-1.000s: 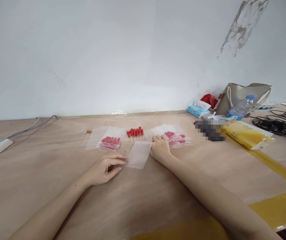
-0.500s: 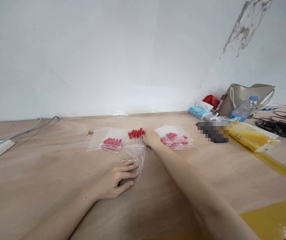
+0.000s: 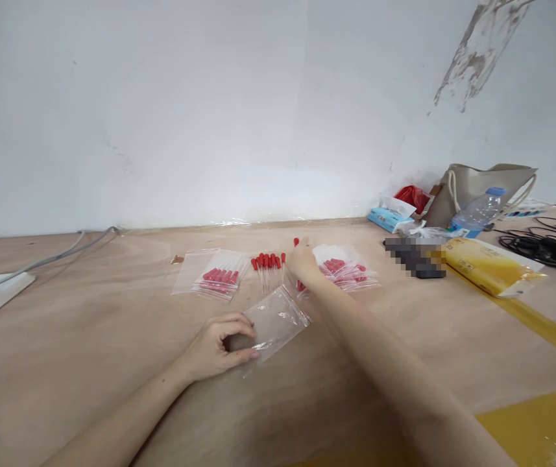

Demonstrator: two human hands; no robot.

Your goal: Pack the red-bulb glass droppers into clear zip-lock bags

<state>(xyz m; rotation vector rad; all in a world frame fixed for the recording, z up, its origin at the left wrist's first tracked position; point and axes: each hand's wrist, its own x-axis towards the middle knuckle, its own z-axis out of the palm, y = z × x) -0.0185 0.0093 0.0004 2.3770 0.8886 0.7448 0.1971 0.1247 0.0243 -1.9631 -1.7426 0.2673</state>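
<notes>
My left hand [image 3: 222, 344] has its thumb and curled fingers at the lower left edge of a clear zip bag [image 3: 278, 324], which is tilted with its zip end toward the right. My right hand [image 3: 302, 263] is closed, with a red-bulbed dropper [image 3: 296, 242] sticking up past its fingers; the rest of that dropper is hidden. Just left of it lies a row of loose red-bulbed droppers [image 3: 268, 261] with thin clear stems. Bagged droppers [image 3: 222, 275] lie farther left, and another pile of bagged droppers [image 3: 343, 267] sits behind and right of my right hand.
At the right are a dark pixelated object [image 3: 414, 258], a yellow tissue pack [image 3: 492, 264], a blue tissue pack [image 3: 387, 219], a plastic bottle [image 3: 482, 209], a grey bag [image 3: 492, 178] and black cables [image 3: 540, 250]. A white power strip [image 3: 0, 295] lies at the left. The wall runs behind.
The zip bag has swung round to the right, away from the loose droppers, with my left hand at its edge. My right hand has shifted slightly right, a dropper bulb now showing above it.
</notes>
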